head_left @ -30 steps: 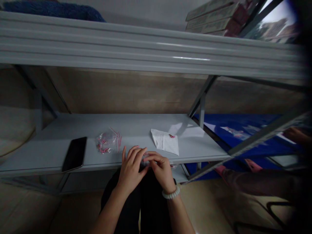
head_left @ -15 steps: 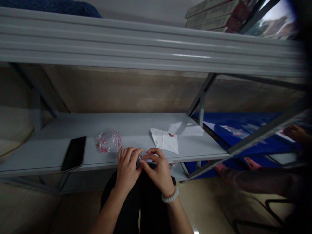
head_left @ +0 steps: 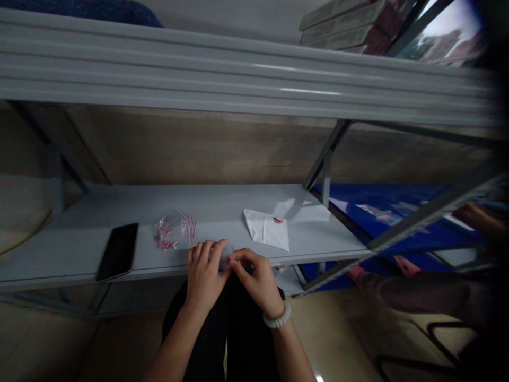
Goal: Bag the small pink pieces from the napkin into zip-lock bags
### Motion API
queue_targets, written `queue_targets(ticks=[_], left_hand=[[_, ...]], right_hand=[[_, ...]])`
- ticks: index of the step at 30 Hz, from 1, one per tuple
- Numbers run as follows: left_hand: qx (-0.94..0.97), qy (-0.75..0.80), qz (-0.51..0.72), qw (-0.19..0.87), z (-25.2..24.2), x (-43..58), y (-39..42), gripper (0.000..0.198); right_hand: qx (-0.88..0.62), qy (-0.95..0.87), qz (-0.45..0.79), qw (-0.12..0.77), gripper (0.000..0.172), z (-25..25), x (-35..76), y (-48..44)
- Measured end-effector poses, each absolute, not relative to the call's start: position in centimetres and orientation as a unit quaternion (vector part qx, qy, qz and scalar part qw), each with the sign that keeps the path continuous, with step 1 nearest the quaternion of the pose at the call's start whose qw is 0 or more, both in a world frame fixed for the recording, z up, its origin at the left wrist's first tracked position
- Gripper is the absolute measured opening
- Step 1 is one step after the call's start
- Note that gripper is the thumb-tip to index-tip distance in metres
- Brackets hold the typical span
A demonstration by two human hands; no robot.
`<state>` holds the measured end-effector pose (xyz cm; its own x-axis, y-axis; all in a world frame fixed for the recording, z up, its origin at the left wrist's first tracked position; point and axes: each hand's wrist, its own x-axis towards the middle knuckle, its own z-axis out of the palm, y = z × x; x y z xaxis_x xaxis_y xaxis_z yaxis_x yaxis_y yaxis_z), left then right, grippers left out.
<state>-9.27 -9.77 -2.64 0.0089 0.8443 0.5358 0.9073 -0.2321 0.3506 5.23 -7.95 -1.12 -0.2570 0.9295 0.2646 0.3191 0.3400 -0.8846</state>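
My left hand [head_left: 206,273] is closed round a small clear plastic bag [head_left: 226,257] at the front edge of the shelf. The fingertips of my right hand [head_left: 256,276] pinch at the bag's right side; a small reddish bit shows there, too small to name. Beyond my left hand lies a clear zip bag [head_left: 174,232] with pink and red small pieces inside and red strips along its edge. To the right, a white tissue [head_left: 267,229] is spread flat, bearing a little cluster of pink and green pieces [head_left: 277,220].
A black phone [head_left: 118,251] lies at the left on the grey shelf [head_left: 222,204]. An upper shelf beam [head_left: 238,74] crosses above, with boxes [head_left: 345,26] on it. At the right are a slanted metal brace [head_left: 421,215], a blue surface [head_left: 397,193] and another person's hand [head_left: 475,217].
My right fingers have drawn together into a tighter pinch at the bag. More of the clear bag shows between my hands. The whole view has shifted slightly.
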Motion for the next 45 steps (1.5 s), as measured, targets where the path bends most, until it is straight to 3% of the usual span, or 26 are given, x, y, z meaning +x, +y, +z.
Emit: queue_targets(ticks=[3, 9, 15, 24, 30, 35, 38, 45], left_hand=[[-0.721, -0.606, -0.332, 0.045, -2.5, -9.2, -9.8, 0.046], [-0.747, -0.578, -0.327, 0.045, -2.3, -9.1, -10.1, 0.045], [-0.763, -0.546, -0.341, 0.056, -2.0, -9.2, -9.8, 0.052], [-0.755, -0.522, -0.386, 0.099, -2.1, -9.1, -9.1, 0.038], [-0.752, -0.519, -0.400, 0.075, -1.6, -8.8, -8.3, 0.042], [-0.764, -0.474, -0.438, 0.014, -0.3, -6.7, -5.8, 0.048], [-0.768, -0.452, -0.453, -0.018, 0.1, -5.2, -4.7, 0.043], [-0.782, -0.436, -0.444, -0.038, -1.1, -5.0, -4.4, 0.044]], right_hand=[[-0.426, -0.685, 0.439, 0.396, 0.020, -1.5, 5.3, -7.6], [-0.387, -0.713, 0.444, 0.381, 0.017, -1.2, 5.9, -7.4], [-0.364, -0.709, 0.485, 0.359, 0.034, -0.7, 6.6, -7.5], [-0.425, -0.645, 0.461, 0.438, 0.025, -0.6, 7.3, -7.1], [-0.536, -0.602, 0.306, 0.506, 0.027, -1.9, 14.0, -2.1], [-0.634, -0.665, 0.086, 0.385, 0.023, -4.0, 20.8, 5.4], [-0.628, -0.704, 0.071, 0.325, 0.021, -4.9, 22.0, 8.4], [-0.610, -0.725, 0.098, 0.305, 0.014, -6.4, 21.3, 10.0]])
